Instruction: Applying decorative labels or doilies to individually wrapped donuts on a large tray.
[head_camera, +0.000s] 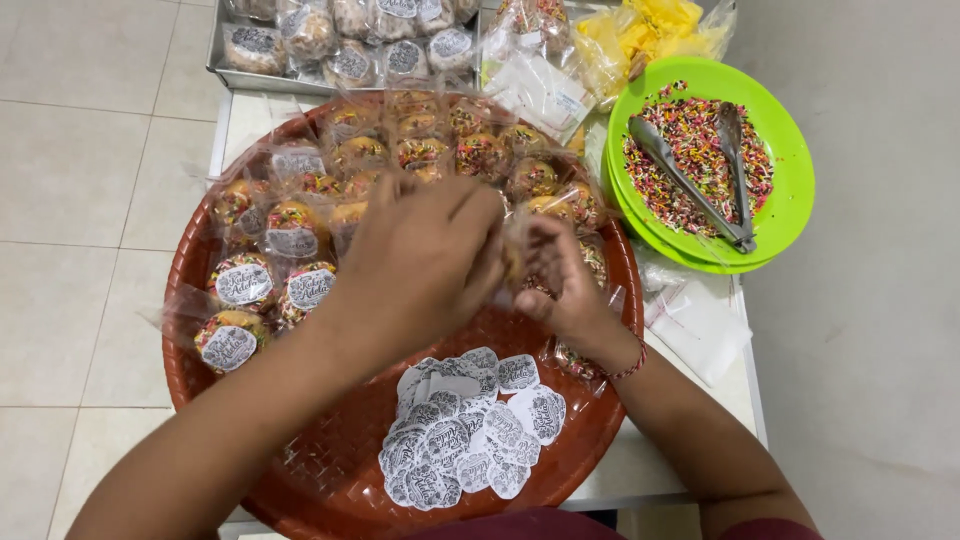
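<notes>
Nearby, tongs (700, 180) on sprinkles (690, 150); stickers (465, 435) below.

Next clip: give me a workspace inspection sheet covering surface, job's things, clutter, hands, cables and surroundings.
Surface: white table, mostly covered by a round red-brown woven tray.
Job's things: wrapped sprinkle-covered treats fill the tray's far half; pile of white stickers at its near side.
Clutter: green plate of sprinkles with metal tongs; clear empty bags; yellow bags; metal tray of wrapped treats.
Hands: left hand and right hand together pinch one wrapped piece.
Cables: nothing seen.
Surroundings: pale tiled floor.
</notes>
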